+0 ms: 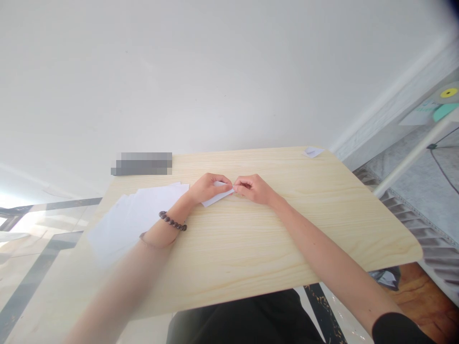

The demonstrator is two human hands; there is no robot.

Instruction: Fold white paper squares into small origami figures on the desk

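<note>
A small folded white paper [217,197] lies on the light wooden table [251,248] between both hands. My left hand [208,188] rests on its left part with the fingers curled and pinched on it. My right hand [254,188] pinches the paper's right tip, fingers pressed together. The two hands nearly touch over the paper. A dark bead bracelet [172,221] sits on my left wrist.
A spread of loose white sheets [136,215] lies on the table's left side. A small folded white paper piece [313,152] sits at the far right corner. A white wall stands behind the table. A white rail [412,155] and grey patterned rug are at right.
</note>
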